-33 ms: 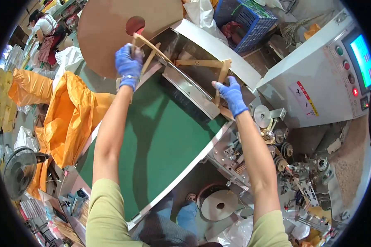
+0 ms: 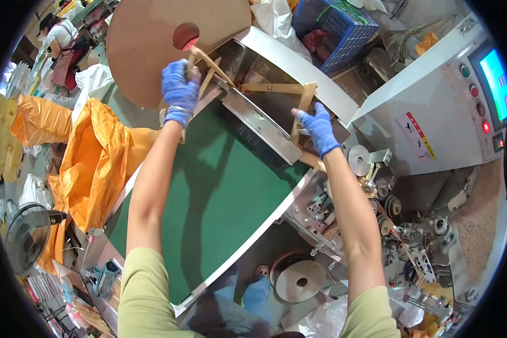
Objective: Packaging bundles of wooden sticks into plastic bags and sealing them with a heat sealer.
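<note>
My left hand [image 2: 180, 93], in a blue glove with bare fingertips, is closed round the left part of a light wooden frame [image 2: 270, 87]. My right hand [image 2: 318, 129], gloved alike, grips the frame's right bar, with the thumb laid across it and the other fingers beside it. The frame sits over the open top of a machine housing, behind a metal plate [image 2: 259, 127]. Below both arms spreads a green conveyor belt [image 2: 231, 197] with white edges. My fingers partly hide the frame's left end.
A large brown disc [image 2: 146, 45] stands behind my left hand, orange sacking [image 2: 98, 163] at the left. To the right are a control cabinet [image 2: 434, 118] with a lit screen and rollers [image 2: 359, 160]. A fan [image 2: 27, 236], a blue crate [image 2: 343, 36] and a co-worker [image 2: 67, 48] are farther off.
My left hand has shifted slightly right with the frame's left end, which sits a little lower. My right hand has barely moved and stays at the right bar.
</note>
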### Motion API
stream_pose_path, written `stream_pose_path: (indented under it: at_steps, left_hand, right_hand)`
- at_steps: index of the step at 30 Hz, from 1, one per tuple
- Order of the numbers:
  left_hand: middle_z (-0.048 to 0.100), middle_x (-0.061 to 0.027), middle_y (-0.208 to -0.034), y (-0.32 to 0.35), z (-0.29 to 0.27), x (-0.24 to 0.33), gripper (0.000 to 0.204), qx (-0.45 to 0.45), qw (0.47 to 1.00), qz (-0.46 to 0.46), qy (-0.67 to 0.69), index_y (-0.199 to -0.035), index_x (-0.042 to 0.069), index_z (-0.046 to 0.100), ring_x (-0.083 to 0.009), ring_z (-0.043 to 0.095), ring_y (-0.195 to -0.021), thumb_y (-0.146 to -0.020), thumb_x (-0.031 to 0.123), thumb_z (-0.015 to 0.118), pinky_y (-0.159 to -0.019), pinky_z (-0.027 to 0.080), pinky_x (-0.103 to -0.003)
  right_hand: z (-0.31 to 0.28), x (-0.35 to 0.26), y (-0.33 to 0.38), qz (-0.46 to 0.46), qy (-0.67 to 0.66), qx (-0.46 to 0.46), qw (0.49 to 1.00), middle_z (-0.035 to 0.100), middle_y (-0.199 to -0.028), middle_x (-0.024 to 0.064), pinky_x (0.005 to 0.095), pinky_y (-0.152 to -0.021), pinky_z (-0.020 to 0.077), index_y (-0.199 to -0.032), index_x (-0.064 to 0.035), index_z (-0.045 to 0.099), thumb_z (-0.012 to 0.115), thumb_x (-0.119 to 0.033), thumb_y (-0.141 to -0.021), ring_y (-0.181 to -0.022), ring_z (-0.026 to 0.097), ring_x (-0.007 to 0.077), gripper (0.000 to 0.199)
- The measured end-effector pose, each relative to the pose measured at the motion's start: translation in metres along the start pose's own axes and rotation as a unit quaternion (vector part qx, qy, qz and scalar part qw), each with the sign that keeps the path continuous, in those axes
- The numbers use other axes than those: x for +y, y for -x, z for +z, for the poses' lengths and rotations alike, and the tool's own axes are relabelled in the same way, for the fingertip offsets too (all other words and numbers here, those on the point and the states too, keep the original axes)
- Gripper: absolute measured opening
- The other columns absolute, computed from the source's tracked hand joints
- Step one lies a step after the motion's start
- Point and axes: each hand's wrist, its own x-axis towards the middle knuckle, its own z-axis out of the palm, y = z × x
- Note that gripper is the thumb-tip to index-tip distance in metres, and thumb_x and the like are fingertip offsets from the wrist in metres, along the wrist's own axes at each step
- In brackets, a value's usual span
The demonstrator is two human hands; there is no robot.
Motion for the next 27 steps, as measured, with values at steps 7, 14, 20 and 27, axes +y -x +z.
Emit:
stream_pose_path:
  at_steps: [7,14,20,27]
  left_hand:
    - [0.051,-0.0011,-0.084,-0.029,-0.009,0.087,0.025,-0.06,0.832,-0.131,0.535,-0.097,0.002,0.046,-0.0104,0.046,-0.081,-0.085,0.025,0.048,-0.074,0.04,-0.025]
    - [0.039,0.0023,-0.066,-0.059,-0.099,0.076,0.016,-0.064,0.503,-0.041,0.861,-0.088,0.01,0.045,-0.0083,0.038,-0.056,-0.088,0.026,0.046,-0.047,0.035,-0.023]
    - [0.047,0.0011,-0.073,0.066,-0.071,0.037,0.024,-0.031,0.667,-0.366,0.648,-0.096,0.01,0.046,-0.0103,0.046,-0.061,-0.086,0.03,0.053,-0.051,0.04,-0.026]
    - [0.053,-0.0018,-0.075,0.184,0.0,0.076,0.015,-0.103,0.61,-0.61,0.494,-0.086,0.007,0.051,-0.0133,0.054,-0.067,-0.077,0.011,0.063,-0.066,0.048,-0.029]
  right_hand:
    - [0.056,-0.052,-0.02,-0.161,-0.01,-0.07,0.984,0.057,-0.081,-0.001,0.0215,-0.06,0.0424,-0.101,-0.0038,0.058,0.067,-0.015,-0.075,-0.069,0.05,0.008,0.03]
    - [0.043,-0.133,0.032,-0.366,-0.172,0.076,0.911,0.057,-0.076,-0.0005,0.0234,-0.062,0.0404,-0.088,-0.0056,0.059,0.057,-0.019,-0.084,-0.068,0.049,0.007,0.014]
    - [0.038,-0.066,0.136,-0.277,-0.176,0.155,0.932,0.053,-0.071,0.0048,0.0309,-0.072,0.045,-0.077,-0.0045,0.046,0.049,-0.015,-0.088,-0.07,0.052,0.0123,0.015]
    - [0.052,-0.022,0.191,-0.192,-0.168,0.289,0.923,0.055,-0.081,0.0057,0.0345,-0.092,0.0364,-0.084,-0.0051,0.049,0.051,-0.014,-0.086,-0.079,0.052,0.0138,0.009]
